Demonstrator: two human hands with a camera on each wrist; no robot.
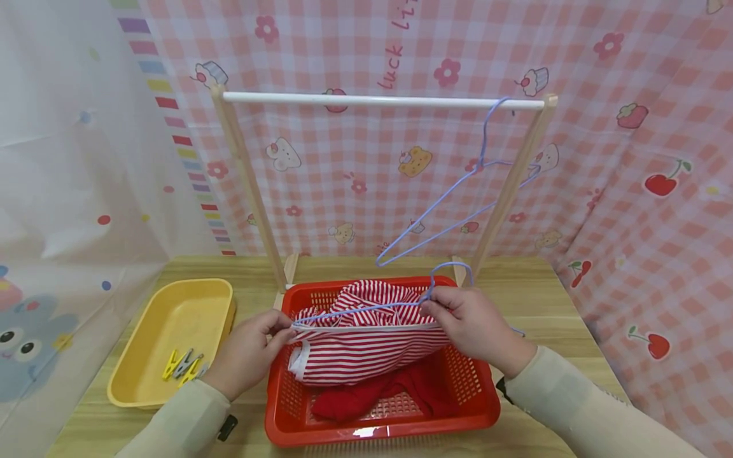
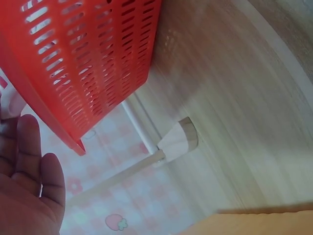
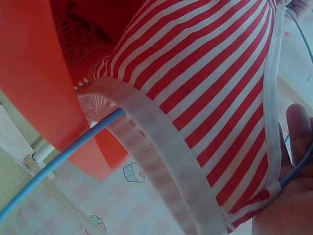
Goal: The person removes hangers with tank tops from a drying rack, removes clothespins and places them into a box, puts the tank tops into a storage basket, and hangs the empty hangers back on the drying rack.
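A red-and-white striped shirt [image 1: 366, 356] hangs in folds over a red basket [image 1: 383, 436], its white-trimmed edge stretched between both hands. My left hand [image 1: 252, 346] pinches the left end of that edge, where one arm of a blue hanger [image 1: 361, 310] meets it. With thumb and fingers, my right hand [image 1: 472, 321] grips the hanger just under its hook, close to the trim. In the right wrist view, the hanger's other arm [image 3: 63, 166] pokes out through a white-banded opening of the shirt [image 3: 210, 98]. A plain red cloth [image 1: 366, 397] lies at the bottom of the basket.
Behind the basket stands a wooden rack with a white rail [image 1: 366, 100]. A second blue hanger [image 1: 429, 213] hangs near its right end. To the left, a yellow tray [image 1: 172, 305] contains several yellow and grey clothespins [image 1: 183, 366]. Patterned cloth [image 1: 355, 210] covers the walls.
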